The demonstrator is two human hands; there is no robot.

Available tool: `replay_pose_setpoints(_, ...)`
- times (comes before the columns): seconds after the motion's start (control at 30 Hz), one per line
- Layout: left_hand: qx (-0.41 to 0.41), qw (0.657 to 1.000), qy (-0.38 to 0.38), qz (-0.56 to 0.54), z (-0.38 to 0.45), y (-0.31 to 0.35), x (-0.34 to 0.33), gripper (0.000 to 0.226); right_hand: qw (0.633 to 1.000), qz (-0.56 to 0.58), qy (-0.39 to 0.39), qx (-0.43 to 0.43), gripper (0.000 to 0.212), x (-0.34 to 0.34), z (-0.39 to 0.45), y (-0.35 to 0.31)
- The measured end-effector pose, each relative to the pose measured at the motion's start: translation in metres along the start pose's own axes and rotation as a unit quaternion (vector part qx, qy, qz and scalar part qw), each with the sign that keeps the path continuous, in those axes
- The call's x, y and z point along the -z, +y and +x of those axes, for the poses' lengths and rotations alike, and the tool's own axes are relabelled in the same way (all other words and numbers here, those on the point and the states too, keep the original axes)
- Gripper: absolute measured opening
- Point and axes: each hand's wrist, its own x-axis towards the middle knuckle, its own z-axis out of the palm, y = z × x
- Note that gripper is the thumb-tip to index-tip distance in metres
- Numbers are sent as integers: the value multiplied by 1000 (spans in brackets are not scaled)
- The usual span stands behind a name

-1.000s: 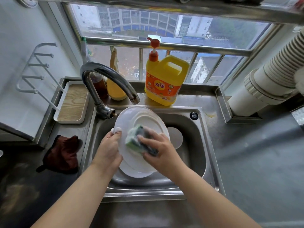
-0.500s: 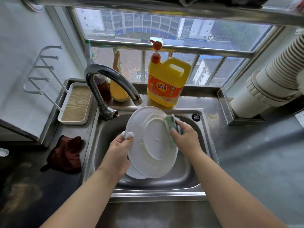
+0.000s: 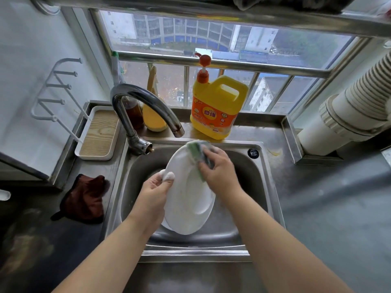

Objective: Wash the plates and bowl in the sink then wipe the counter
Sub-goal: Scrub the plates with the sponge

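Observation:
A white plate [image 3: 190,199] stands tilted on edge over the steel sink [image 3: 262,187]. My left hand [image 3: 154,195] grips its left rim, with soap foam on the fingertips. My right hand [image 3: 218,172] holds a green sponge [image 3: 196,153] pressed against the plate's upper rim. A second white plate [image 3: 166,226] peeks out under the first at the sink bottom. The bowl is hidden.
The curved tap [image 3: 146,111] arches over the sink's back left. A yellow detergent jug [image 3: 215,106] stands behind the sink. A brown cloth [image 3: 84,197] lies on the dark counter [image 3: 330,208] at left, near a wooden tray [image 3: 97,134]. A white duct [image 3: 349,111] is at right.
My right hand moved the sponge from the plate's face across to its right rim, then up to the top rim. The left hand turned the plate more edge-on.

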Motion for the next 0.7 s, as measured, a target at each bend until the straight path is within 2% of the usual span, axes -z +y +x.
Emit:
replay_pose_setpoints(0.13,-7,998,12,-65,2,2,1,26,995,23,8,-93,44,17,4,22)
replay_pose_setpoints(0.3,6,986,36,-162,10,5,5,47,991,38,37,-124,42,16,-21,35)
replay_pose_setpoints(0.47,12,975,83,-205,15,2,-2,27,986,51,65,-143,47,-9,-56,34)
replay_pose_setpoints(0.57,8,976,93,-197,17,-1,-10,20,991,52,64,-109,49,-29,-76,13)
replay_pose_setpoints(0.7,21,978,75,-191,13,-7,-17,21,998,36,42,-16,53,-43,-76,-13)
